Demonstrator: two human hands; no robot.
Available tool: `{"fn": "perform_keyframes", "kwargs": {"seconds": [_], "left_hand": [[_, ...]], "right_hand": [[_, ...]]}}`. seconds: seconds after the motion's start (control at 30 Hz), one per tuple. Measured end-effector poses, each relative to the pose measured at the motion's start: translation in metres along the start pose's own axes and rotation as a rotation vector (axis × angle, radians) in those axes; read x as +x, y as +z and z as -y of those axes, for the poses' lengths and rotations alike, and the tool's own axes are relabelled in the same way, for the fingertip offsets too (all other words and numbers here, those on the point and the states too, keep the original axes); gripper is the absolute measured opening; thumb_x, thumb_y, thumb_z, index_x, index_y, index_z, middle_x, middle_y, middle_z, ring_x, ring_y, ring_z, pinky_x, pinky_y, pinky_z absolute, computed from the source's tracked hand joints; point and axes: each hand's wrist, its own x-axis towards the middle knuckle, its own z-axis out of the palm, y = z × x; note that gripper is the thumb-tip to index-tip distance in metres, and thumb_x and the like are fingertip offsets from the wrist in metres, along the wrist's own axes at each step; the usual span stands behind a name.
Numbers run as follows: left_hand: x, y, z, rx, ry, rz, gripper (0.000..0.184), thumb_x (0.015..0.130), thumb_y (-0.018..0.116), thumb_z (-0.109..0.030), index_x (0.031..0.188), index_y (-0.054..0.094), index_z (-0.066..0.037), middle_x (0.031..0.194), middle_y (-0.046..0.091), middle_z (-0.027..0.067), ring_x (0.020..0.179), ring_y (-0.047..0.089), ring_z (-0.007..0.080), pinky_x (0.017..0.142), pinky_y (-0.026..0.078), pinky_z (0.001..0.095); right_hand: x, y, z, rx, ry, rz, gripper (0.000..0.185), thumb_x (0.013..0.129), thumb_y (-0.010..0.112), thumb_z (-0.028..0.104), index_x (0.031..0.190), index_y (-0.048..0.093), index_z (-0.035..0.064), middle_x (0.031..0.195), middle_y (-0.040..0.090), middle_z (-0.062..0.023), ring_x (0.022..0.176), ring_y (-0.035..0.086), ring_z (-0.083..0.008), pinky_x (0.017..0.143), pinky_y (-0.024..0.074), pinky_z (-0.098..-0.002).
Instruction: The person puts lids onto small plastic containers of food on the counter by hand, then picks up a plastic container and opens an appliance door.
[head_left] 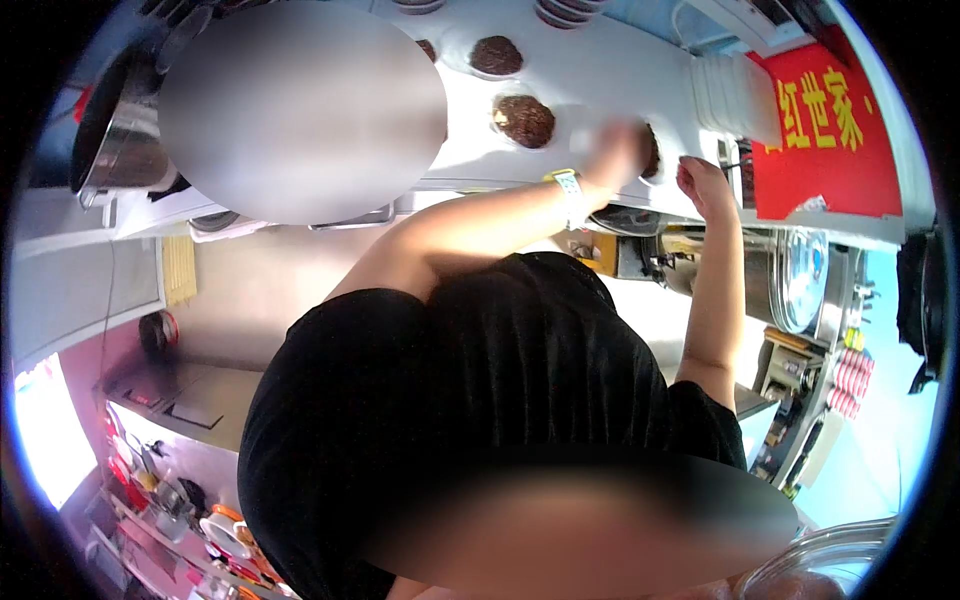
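Note:
My left hand [612, 165], with a pale watch [569, 195] on its wrist, is over the white counter [590, 60] and smeared by motion. It is beside a mound of dark brown crumbly food [651, 152], which it partly covers; whether it touches the mound I cannot tell. Just to the right, my right hand [708, 187] is closed, its fingers curled in near the counter's edge. What it holds, if anything, is hidden. Two more dark mounds, one nearer [524, 121] and one farther back [497, 56], lie on what look like clear round dishes.
A stack of translucent white containers [735, 95] stands right of my hands, beside a red sign with yellow characters [828, 130]. Stacked bowls [568, 12] are at the back. A large metal pot [125, 150] sits at the left. Below the counter at right is a clear-lidded vessel [800, 280].

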Motion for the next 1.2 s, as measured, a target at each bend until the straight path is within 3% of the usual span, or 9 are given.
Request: {"fn": "perform_keyframes", "kwargs": {"seconds": [0.07, 0.17, 0.33, 0.43, 0.53, 0.6, 0.73, 0.83, 1.2], "left_hand": [[0.036, -0.013, 0.039, -0.013, 0.058, 0.146, 0.043, 0.096, 0.036, -0.046, 0.104, 0.052, -0.007, 0.101, 0.053, 0.0034, 0.096, 0.049, 0.0129, 0.088, 0.04, 0.0339], [0.012, -0.008, 0.003, -0.095, -0.002, 0.108, 0.034, 0.096, 0.039, -0.043, 0.094, 0.052, -0.012, 0.093, 0.052, -0.0011, 0.085, 0.048, 0.0088, 0.078, 0.042, 0.0288], [0.016, -0.008, 0.013, -0.111, -0.021, 0.134, 0.036, 0.096, 0.038, -0.045, 0.102, 0.052, -0.013, 0.103, 0.052, -0.0003, 0.091, 0.048, 0.0081, 0.078, 0.04, 0.0265], [0.013, -0.006, 0.011, -0.127, -0.01, 0.169, 0.039, 0.095, 0.039, -0.049, 0.11, 0.048, -0.015, 0.114, 0.048, 0.0004, 0.096, 0.045, 0.0106, 0.084, 0.04, 0.0337], [0.008, -0.011, 0.006, -0.317, -0.234, 0.265, 0.045, 0.092, 0.041, -0.055, 0.119, 0.042, -0.019, 0.122, 0.043, 0.0003, 0.109, 0.041, 0.0139, 0.093, 0.036, 0.0474], [0.004, -0.013, 0.0, -0.378, -0.273, 0.292, 0.055, 0.094, 0.045, -0.043, 0.138, 0.02, -0.022, 0.14, 0.031, 0.0073, 0.132, 0.03, 0.0306, 0.105, 0.024, 0.0612], [-0.007, -0.013, -0.004, -0.318, -0.31, 0.203, 0.054, 0.094, 0.046, -0.041, 0.138, 0.019, -0.024, 0.139, 0.03, 0.0093, 0.127, 0.035, 0.0347, 0.103, 0.026, 0.0641], [-0.011, -0.017, -0.001, -0.305, -0.303, 0.173, 0.052, 0.095, 0.045, -0.026, 0.139, 0.018, -0.02, 0.133, 0.03, 0.0107, 0.11, 0.046, 0.0302, 0.1, 0.028, 0.0658], [-0.046, -0.044, 0.006, -0.454, -0.45, 0.074, 0.053, 0.089, 0.054, -0.023, 0.135, 0.027, -0.019, 0.12, 0.037, 0.0096, 0.107, 0.041, 0.0268, 0.098, 0.03, 0.0634]], "right_hand": [[0.0, -0.003, -0.002, 0.054, 0.005, 0.034, 0.013, 0.086, 0.059, 0.011, 0.084, 0.057, -0.0014, 0.077, 0.058, -0.0055, 0.07, 0.057, -0.0135, 0.071, 0.053, -0.0249], [-0.012, 0.002, 0.006, 0.061, -0.015, 0.045, 0.031, 0.088, 0.058, 0.013, 0.106, 0.052, -0.0113, 0.093, 0.063, -0.0156, 0.085, 0.064, -0.0212, 0.082, 0.0544, -0.0306], [-0.021, 0.001, 0.014, -0.022, -0.018, 0.062, 0.032, 0.088, 0.058, 0.014, 0.106, 0.052, -0.0113, 0.096, 0.062, -0.0157, 0.086, 0.063, -0.0196, 0.082, 0.0539, -0.0283], [-0.026, -0.001, 0.016, -0.045, -0.017, 0.059, 0.03, 0.087, 0.057, 0.014, 0.106, 0.053, -0.0095, 0.097, 0.063, -0.0149, 0.083, 0.06, -0.016, 0.08, 0.0533, -0.0256], [-0.033, 0.002, 0.025, -0.035, -0.012, 0.03, 0.024, 0.086, 0.057, 0.011, 0.104, 0.057, -0.005, 0.102, 0.063, -0.0141, 0.077, 0.055, -0.0107, 0.076, 0.0518, -0.021], [-0.037, 0.001, 0.032, 0.001, -0.039, 0.083, 0.013, 0.09, 0.055, 0.016, 0.094, 0.057, 0.0051, 0.104, 0.065, -0.012, 0.069, 0.053, -0.004, 0.068, 0.0492, -0.0172], [-0.024, -0.005, 0.042, 0.005, -0.092, 0.123, 0.013, 0.088, 0.053, 0.012, 0.091, 0.057, -0.0005, 0.105, 0.064, -0.0148, 0.075, 0.051, -0.0079, 0.076, 0.0495, -0.0194], [-0.005, 0.005, 0.049, 0.079, -0.114, 0.129, 0.012, 0.089, 0.051, 0.01, 0.089, 0.056, -0.0006, 0.101, 0.064, -0.0148, 0.073, 0.051, -0.009, 0.076, 0.0499, -0.0213], [0.086, 0.09, 0.045, 0.04, -0.127, 0.23, 0.036, 0.093, 0.053, 0.022, 0.113, 0.052, -0.0083, 0.106, 0.061, -0.0177, 0.095, 0.061, -0.0231, 0.086, 0.052, -0.0307]]}}
